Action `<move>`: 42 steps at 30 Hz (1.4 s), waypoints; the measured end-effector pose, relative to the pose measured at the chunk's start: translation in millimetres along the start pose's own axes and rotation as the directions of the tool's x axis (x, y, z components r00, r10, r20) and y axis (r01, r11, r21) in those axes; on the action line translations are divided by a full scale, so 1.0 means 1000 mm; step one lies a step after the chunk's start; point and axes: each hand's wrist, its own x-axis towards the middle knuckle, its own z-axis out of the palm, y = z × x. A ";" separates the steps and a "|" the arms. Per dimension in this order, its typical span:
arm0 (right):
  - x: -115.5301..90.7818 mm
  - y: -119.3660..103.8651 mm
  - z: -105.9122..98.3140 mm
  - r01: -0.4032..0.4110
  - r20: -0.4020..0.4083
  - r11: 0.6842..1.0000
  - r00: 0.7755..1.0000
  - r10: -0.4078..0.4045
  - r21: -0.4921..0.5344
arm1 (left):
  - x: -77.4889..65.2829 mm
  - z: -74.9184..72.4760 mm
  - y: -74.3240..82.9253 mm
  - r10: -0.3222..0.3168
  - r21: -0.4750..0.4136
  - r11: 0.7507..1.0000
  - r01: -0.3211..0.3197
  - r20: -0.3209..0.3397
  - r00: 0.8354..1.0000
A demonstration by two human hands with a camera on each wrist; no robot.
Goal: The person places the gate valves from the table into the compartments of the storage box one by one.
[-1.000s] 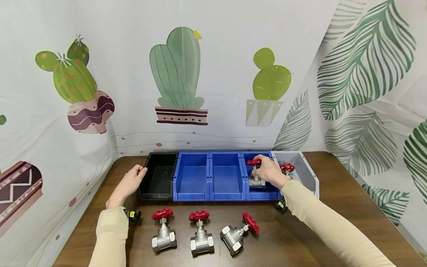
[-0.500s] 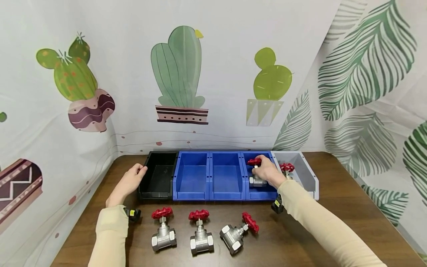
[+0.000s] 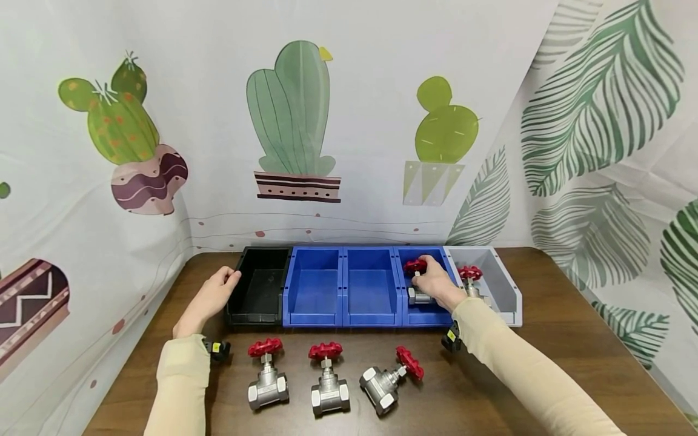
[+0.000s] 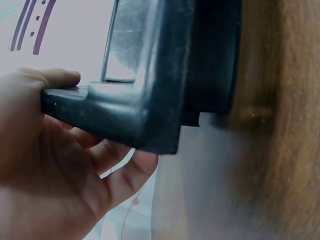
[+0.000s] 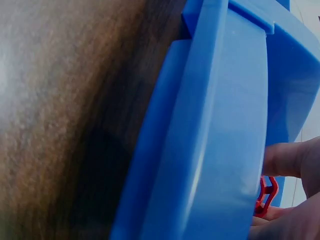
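Observation:
My left hand [image 3: 209,298] grips the left side wall of the black bin [image 3: 256,318]; in the left wrist view the thumb lies over the rim and the fingers curl beneath it. Inside the rightmost blue bin [image 3: 428,319], my right hand [image 3: 440,284] holds a gate valve [image 3: 418,296] with a red handwheel, its metal body low in the bin. The right wrist view shows only part of that red handwheel [image 5: 270,194], behind the bin's front wall. A second gate valve [image 3: 470,274] stands in the grey bin [image 3: 511,297], partly hidden by my right wrist.
Three more gate valves lie on the wooden table in front: one at left [image 3: 268,381], a middle one [image 3: 329,386] and a tilted one [image 3: 382,387]. Two further blue bins, left [image 3: 313,321] and right [image 3: 369,321], join the row. A printed cloth [image 3: 376,121] hangs behind.
The held valve has settled slightly lower in the rightmost blue bin, and my right wrist has shifted a little left. My left hand stays on the black bin.

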 end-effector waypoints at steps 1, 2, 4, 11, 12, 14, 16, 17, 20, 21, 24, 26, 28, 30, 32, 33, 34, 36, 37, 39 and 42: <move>-0.001 0.001 0.000 0.003 -0.002 1.000 1.000 -0.003 0.001 | 0.000 0.000 0.001 0.001 0.001 1.000 -0.001 0.000 1.000; -0.002 0.001 0.000 0.006 -0.003 1.000 1.000 -0.006 0.003 | 0.000 0.000 0.001 0.003 0.002 1.000 -0.003 0.003 1.000; -0.003 0.001 -0.001 0.014 -0.001 1.000 1.000 -0.014 0.007 | 0.000 0.000 0.002 0.004 0.007 1.000 -0.004 0.003 1.000; -0.015 -0.001 -0.008 0.037 0.063 0.999 0.997 -0.036 -0.016 | 0.002 0.002 0.001 0.009 0.015 1.000 -0.009 -0.007 1.000; -0.018 -0.001 -0.010 0.054 0.067 0.998 0.996 -0.052 -0.026 | 0.002 0.002 0.001 0.009 0.015 1.000 -0.009 -0.006 1.000; -0.026 0.000 -0.013 0.093 0.072 0.995 0.993 -0.090 -0.039 | 0.001 0.002 0.000 0.006 0.014 1.000 -0.005 -0.004 1.000; -0.037 0.001 -0.016 0.128 0.072 0.991 0.989 -0.126 -0.033 | 0.001 0.002 0.000 0.004 0.015 1.000 -0.004 0.000 1.000; -0.042 0.002 -0.017 0.148 0.066 0.988 0.987 -0.146 -0.035 | 0.001 0.002 0.000 0.004 0.017 1.000 -0.004 0.001 1.000; -0.060 0.005 -0.021 0.202 0.047 0.979 0.979 -0.201 -0.020 | 0.000 0.002 0.001 0.004 0.018 1.000 -0.004 -0.003 1.000; -0.065 0.006 -0.022 0.217 0.037 0.976 0.976 -0.216 -0.014 | 0.000 0.002 0.001 0.004 0.017 1.000 -0.004 -0.006 1.000; -0.082 0.006 -0.023 0.263 0.014 0.965 0.965 -0.263 -0.007 | -0.001 0.001 0.002 0.002 0.011 1.000 -0.002 -0.010 1.000; -0.093 0.006 -0.022 0.277 -0.001 0.961 0.961 -0.277 -0.001 | -0.002 0.000 0.003 -0.002 0.007 1.000 0.002 -0.009 1.000; -0.104 0.004 -0.022 0.281 -0.017 0.960 0.960 -0.281 0.007 | -0.003 -0.001 0.003 -0.005 0.006 1.000 0.005 -0.006 1.000; -0.114 0.002 -0.022 0.266 -0.023 0.963 0.964 -0.265 0.042 | -0.004 -0.001 0.004 -0.007 0.007 1.000 0.008 -0.008 1.000; -0.125 0.001 -0.021 0.250 -0.027 0.965 0.968 -0.248 0.078 | -0.004 -0.002 0.005 -0.006 0.009 1.000 0.006 -0.012 1.000; -0.130 0.000 -0.020 0.238 -0.025 0.967 0.971 -0.237 0.094 | -0.004 -0.002 0.005 -0.005 0.011 1.000 0.005 -0.012 1.000; -0.135 0.000 -0.020 0.232 -0.022 0.966 0.973 -0.231 0.118 | -0.004 -0.002 0.006 -0.005 0.011 1.000 0.005 -0.015 1.000; -0.143 0.001 -0.019 0.231 -0.022 0.962 0.973 -0.230 0.146 | -0.004 -0.002 0.006 -0.006 0.010 1.000 0.007 -0.015 1.000; -0.148 0.002 -0.018 0.231 -0.027 0.961 0.973 -0.229 0.151 | -0.004 -0.001 0.006 -0.009 0.009 1.000 0.009 -0.013 1.000; -0.156 0.004 -0.017 0.236 -0.037 0.954 0.972 -0.233 0.186 | -0.004 -0.001 0.005 -0.011 0.006 1.000 0.011 -0.009 1.000; -0.168 0.007 -0.015 0.248 -0.047 0.939 0.969 -0.244 0.238 | -0.004 0.000 0.004 -0.017 -0.001 1.000 0.017 -0.006 1.000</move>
